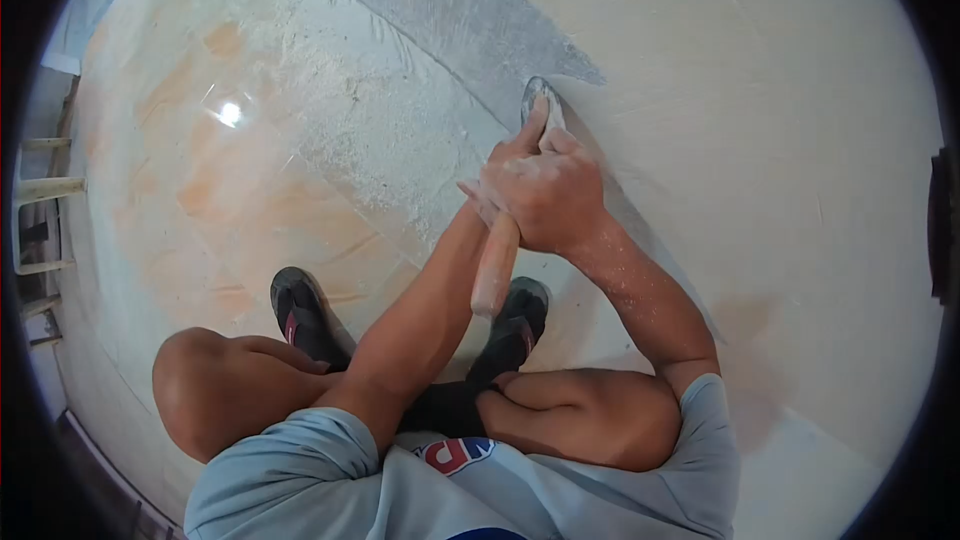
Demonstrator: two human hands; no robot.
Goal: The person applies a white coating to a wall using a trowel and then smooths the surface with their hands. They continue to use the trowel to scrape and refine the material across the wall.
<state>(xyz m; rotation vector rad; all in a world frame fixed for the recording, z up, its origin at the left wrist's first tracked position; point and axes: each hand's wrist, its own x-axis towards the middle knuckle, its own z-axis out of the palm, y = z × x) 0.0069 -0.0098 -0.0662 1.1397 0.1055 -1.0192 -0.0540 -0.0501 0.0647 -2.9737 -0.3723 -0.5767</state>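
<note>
Head view showed a trowel (pixel 505 240) running up from below the hands to the wall (pixel 760 90). The right hand (pixel 545 195) was closed around its wooden handle; the left hand (pixel 520 145) pressed fingers along the blade, which touched the wall beside a grey plaster patch (pixel 470 10).

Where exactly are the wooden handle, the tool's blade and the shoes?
wooden handle (pixel 493 280), head view, bare lower end.
tool blade (pixel 535 92), head view, tip against the wall.
shoes (pixel 300 315), head view, top of one.
</note>
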